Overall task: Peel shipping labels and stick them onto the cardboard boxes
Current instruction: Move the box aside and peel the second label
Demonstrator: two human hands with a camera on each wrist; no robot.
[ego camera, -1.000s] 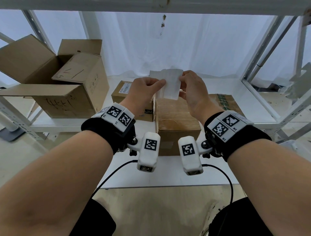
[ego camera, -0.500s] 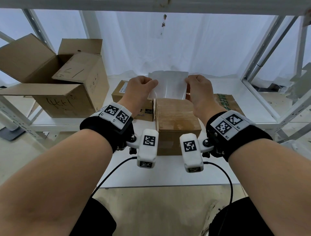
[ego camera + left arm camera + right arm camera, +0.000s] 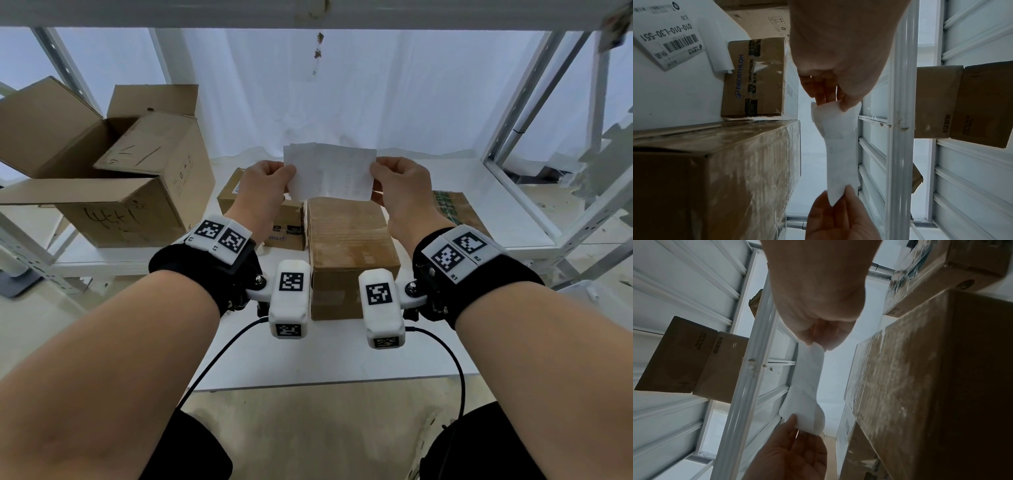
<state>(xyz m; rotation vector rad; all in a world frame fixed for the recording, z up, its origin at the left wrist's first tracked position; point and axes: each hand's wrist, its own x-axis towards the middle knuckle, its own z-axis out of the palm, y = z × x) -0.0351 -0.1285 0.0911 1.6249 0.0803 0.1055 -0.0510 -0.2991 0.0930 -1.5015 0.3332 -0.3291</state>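
Note:
A white shipping label point(image 3: 330, 174) is stretched flat between both hands, in the air above the far end of a tape-wrapped cardboard box point(image 3: 349, 240) at the shelf's middle. My left hand point(image 3: 290, 172) pinches the label's left edge. My right hand point(image 3: 375, 173) pinches its right edge. In the left wrist view the label point(image 3: 840, 154) hangs clear of the box point(image 3: 715, 162), with a gap between them. The right wrist view shows the same label point(image 3: 807, 386) beside the box point(image 3: 920, 378), thumb and fingers clamped on its end.
A large open cardboard box point(image 3: 102, 178) fills the shelf's left. A small Decathlon-taped box point(image 3: 754, 78) sits just left of the middle box, and a flat box with green tape point(image 3: 455, 212) lies at the right. White rack posts point(image 3: 513, 113) and an upper beam frame the white shelf point(image 3: 308, 363).
The hands have drawn apart, spreading the label from a narrow, bunched strip into a flat sheet. It now stands a little higher above the box.

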